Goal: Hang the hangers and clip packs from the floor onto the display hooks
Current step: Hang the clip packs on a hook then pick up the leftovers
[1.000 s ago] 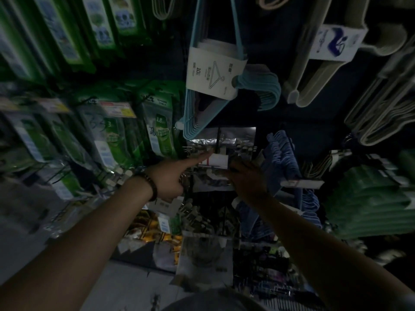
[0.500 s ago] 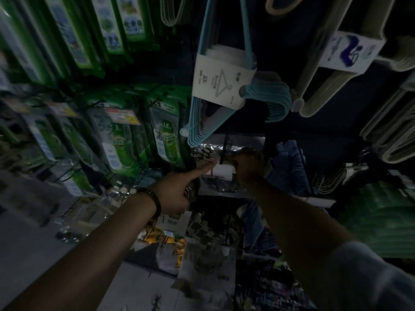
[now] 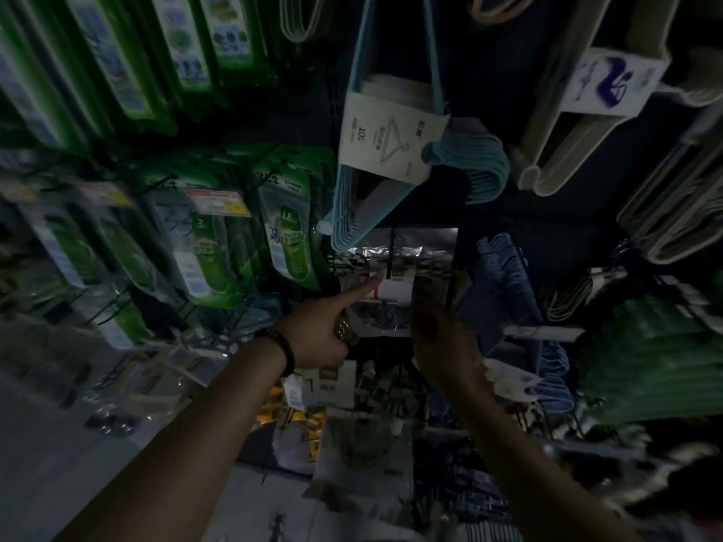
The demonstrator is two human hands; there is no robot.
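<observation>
Hanging clip pack (image 3: 395, 256) just behind hands (image 3: 319, 334) (image 3: 442, 338)

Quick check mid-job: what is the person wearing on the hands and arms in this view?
The left hand has a dark beaded bracelet round its wrist. Something small and shiny shows by its knuckles, perhaps a ring, but it is too dim to tell. The right hand is blurred and shows nothing worn. No sleeves or gloves show.

a dim shop aisle: a paper-banded bundle of pale blue hangers (image 3: 391, 138) hangs on a display wall. left of it, rows of green packs (image 3: 291, 236) carry a price tag (image 3: 219, 203); right of it hang labelled beige hangers (image 3: 567, 150).
</observation>
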